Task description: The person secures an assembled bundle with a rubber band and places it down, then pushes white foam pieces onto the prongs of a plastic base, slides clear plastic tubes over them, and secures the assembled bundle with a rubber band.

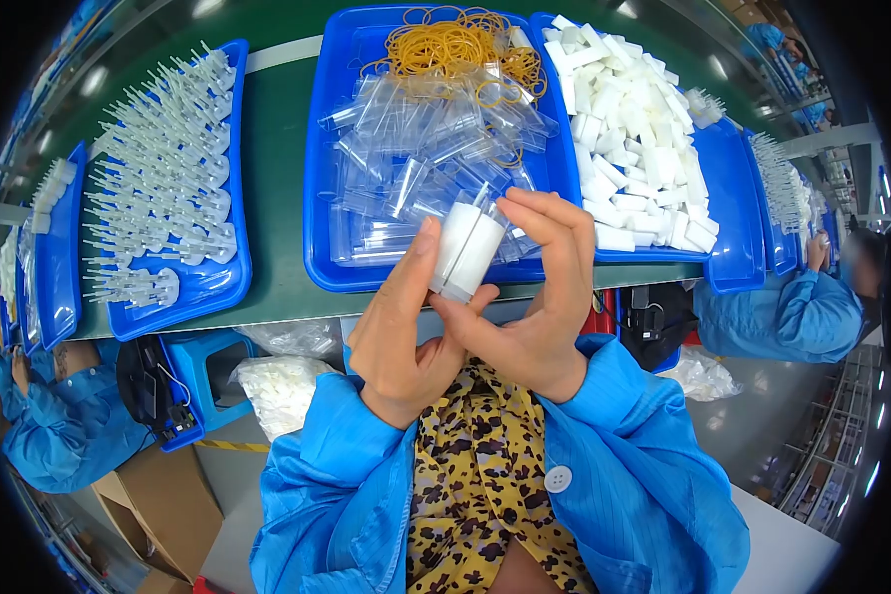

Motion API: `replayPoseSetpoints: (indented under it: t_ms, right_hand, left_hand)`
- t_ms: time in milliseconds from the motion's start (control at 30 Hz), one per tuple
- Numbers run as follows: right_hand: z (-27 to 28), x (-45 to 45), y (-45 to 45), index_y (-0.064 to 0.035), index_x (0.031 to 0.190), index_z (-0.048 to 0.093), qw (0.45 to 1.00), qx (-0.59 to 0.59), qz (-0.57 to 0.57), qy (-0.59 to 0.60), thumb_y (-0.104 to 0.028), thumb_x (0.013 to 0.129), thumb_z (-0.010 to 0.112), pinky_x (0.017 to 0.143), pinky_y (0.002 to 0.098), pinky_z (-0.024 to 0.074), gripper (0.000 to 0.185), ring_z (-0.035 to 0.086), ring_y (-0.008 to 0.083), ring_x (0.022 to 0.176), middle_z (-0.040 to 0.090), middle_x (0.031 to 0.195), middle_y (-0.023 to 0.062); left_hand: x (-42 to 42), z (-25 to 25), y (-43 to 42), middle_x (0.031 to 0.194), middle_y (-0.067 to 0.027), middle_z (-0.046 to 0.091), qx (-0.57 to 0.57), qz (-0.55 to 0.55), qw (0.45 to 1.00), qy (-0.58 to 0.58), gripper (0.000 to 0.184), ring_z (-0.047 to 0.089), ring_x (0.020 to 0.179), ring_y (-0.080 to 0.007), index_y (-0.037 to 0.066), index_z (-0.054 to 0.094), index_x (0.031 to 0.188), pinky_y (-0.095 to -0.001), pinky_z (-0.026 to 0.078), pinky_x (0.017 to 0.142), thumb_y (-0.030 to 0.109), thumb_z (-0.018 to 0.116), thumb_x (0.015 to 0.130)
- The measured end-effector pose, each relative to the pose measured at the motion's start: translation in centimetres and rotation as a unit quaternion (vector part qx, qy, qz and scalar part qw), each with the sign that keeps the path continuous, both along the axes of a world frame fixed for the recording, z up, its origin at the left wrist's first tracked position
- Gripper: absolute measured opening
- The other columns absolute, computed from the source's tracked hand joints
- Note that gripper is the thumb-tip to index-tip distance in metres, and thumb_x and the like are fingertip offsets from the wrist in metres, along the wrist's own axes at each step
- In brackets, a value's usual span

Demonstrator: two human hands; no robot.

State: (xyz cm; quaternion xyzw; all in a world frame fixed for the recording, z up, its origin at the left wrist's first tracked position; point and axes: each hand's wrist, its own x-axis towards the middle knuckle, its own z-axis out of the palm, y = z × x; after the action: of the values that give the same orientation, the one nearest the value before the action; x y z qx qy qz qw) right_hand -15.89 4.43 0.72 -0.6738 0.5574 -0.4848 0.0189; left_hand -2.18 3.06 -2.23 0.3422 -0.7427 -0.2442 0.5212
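Observation:
Between my two hands, over the near edge of the middle tray, is a white foam-like piece (472, 238) with a clear plastic part along it and a dark seam lengthwise. My left hand (401, 332) grips its left side and lower end with thumb and fingers. My right hand (544, 287) closes round from the right, fingertips at its top and thumb at its bottom. Just beyond the hands lie many clear plastic pieces (406, 148) in the blue middle tray (319, 188), with a heap of yellow rubber bands (455, 45) at its far end.
On the right, a blue tray holds a pile of white blocks (629, 139). To the left, another blue tray (240, 178) carries rows of translucent spiked parts (168, 168). The trays stand on a green table (282, 129). People in blue work at both sides, one at the right (782, 312).

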Motion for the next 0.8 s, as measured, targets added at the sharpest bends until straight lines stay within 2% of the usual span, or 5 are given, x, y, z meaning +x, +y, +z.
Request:
replayPoseSetpoints:
  t_ms: [167,367,467,767,800]
  right_hand:
    - [-0.6,-0.1,-0.3,-0.0024,0.117,0.052,0.999,-0.033,0.011,0.003,-0.023,0.058,0.086,0.099,0.048,0.0347,0.071,0.051,0.032,0.11,0.052,0.118,0.014]
    - [0.3,-1.4,-0.7,-0.0056,0.103,0.062,0.99,0.038,0.069,-0.114,-0.011,0.069,0.079,0.094,0.0409,0.0418,0.038,0.05,0.0327,0.113,0.051,0.115,0.0137]
    - [-0.5,-1.6,-0.9,-0.0059,0.103,0.063,0.976,0.024,0.104,-0.189,-0.009,0.072,0.078,0.095,0.0407,0.0412,0.035,0.049,0.0324,0.115,0.051,0.113,0.0117]
    - [0.6,-3.0,-1.9,-0.0056,0.109,0.062,0.982,0.03,0.131,-0.133,-0.01,0.074,0.076,0.096,0.0374,0.041,0.039,0.051,0.0285,0.113,0.052,0.111,0.0122]
    - [0.6,-3.5,-2.4,-0.0043,0.111,0.062,0.966,0.039,0.127,-0.223,-0.01,0.075,0.073,0.093,0.0345,0.0425,0.038,0.054,0.0257,0.108,0.054,0.107,0.0123]
  left_hand:
    - [0.1,-0.2,0.1,0.137,-0.021,0.047,0.001,-0.005,1.0,0.007,0.073,0.057,0.115,-0.0309,-0.003,0.039,0.136,-0.0344,0.057,0.083,-0.002,0.078,0.074]
    - [-0.2,0.6,-0.1,0.13,-0.0231,0.052,0.046,-0.011,0.996,0.072,0.066,0.059,0.113,-0.0323,-0.005,0.044,0.131,-0.0352,0.057,0.083,0.0,0.078,0.075]
    - [-0.2,0.5,0.1,0.126,-0.0242,0.056,0.059,-0.021,0.992,0.106,0.062,0.061,0.11,-0.0331,-0.007,0.05,0.127,-0.0368,0.057,0.083,0.002,0.079,0.073]
    - [-0.2,0.7,-0.2,0.132,-0.0251,0.05,0.116,-0.083,0.962,0.232,0.059,0.056,0.116,-0.0329,-0.007,0.045,0.128,-0.0385,0.053,0.092,-0.005,0.074,0.076]
    - [-0.1,0.9,-0.4,0.132,-0.026,0.048,0.113,-0.088,0.95,0.277,0.057,0.055,0.117,-0.0336,-0.006,0.044,0.127,-0.039,0.052,0.094,-0.007,0.072,0.077]
